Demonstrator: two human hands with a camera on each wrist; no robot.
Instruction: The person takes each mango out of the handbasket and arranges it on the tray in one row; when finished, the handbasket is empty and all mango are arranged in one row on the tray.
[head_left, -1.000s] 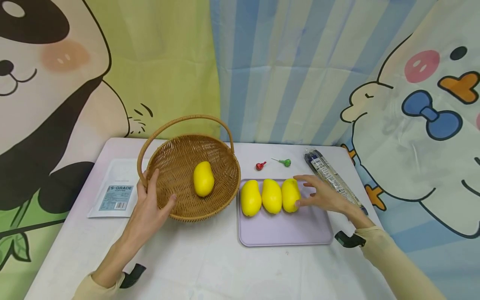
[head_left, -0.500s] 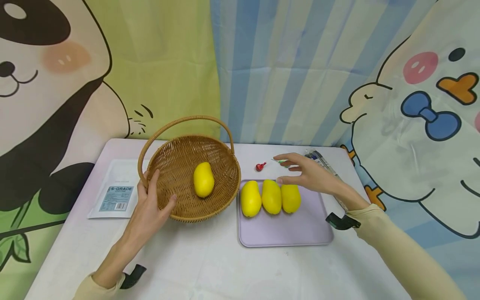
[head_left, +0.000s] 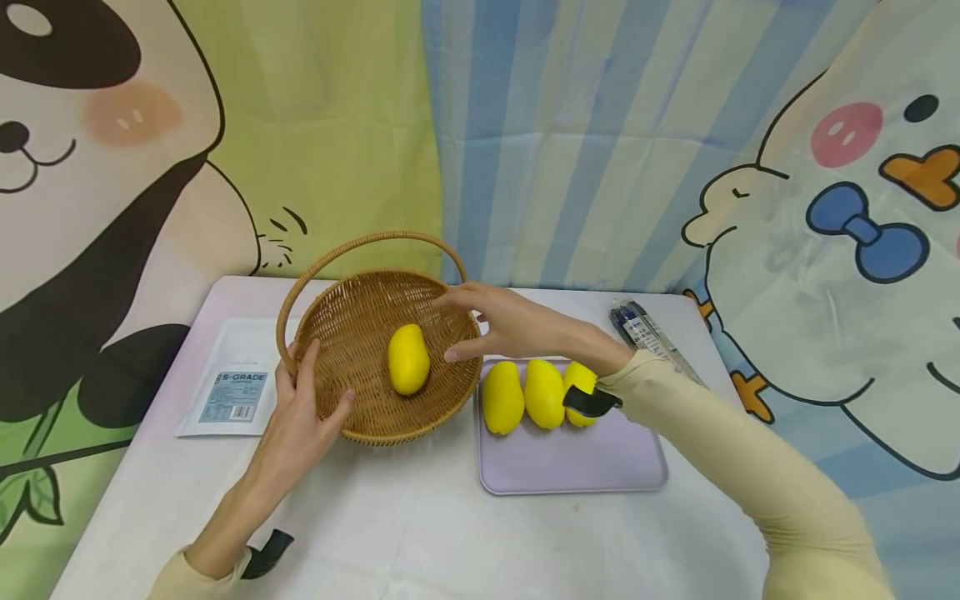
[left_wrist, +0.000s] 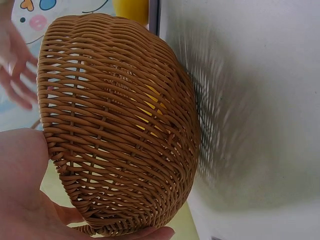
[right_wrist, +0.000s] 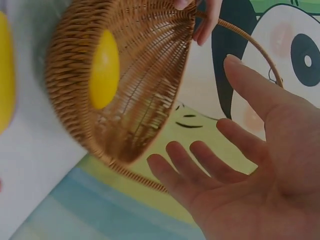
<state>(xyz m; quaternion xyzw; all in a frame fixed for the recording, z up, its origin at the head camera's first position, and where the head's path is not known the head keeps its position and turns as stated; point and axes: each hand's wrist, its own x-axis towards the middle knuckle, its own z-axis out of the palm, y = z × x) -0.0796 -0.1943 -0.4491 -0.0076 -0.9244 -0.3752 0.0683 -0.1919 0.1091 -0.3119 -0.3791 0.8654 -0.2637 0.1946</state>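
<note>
My left hand (head_left: 300, 421) holds the brown wicker basket (head_left: 360, 333) at its left rim by the handle base, thumb over the rim and fingers at the outer side. One yellow mango (head_left: 408, 360) lies inside the basket. Over the basket's right rim hovers my right hand (head_left: 510, 321), its palm bare and fingers spread in the right wrist view, apart from the mango. On the lilac tray (head_left: 570, 467) sit three more mangoes (head_left: 502, 398) in a row, the rightmost partly covered by the right wrist's black strap. The left wrist view mostly shows the basket's woven outside (left_wrist: 125, 125).
A white coffee pouch (head_left: 232, 383) lies on the table left of the basket. At the back right is a long clear-wrapped dark packet (head_left: 648, 333). The right arm hides the two small lollipops behind the tray. Printed curtains stand behind the table.
My right hand has swept left from beside the rightmost mango on the tray, past the lollipops, to above the basket's right rim. The left hand and basket stay put.
</note>
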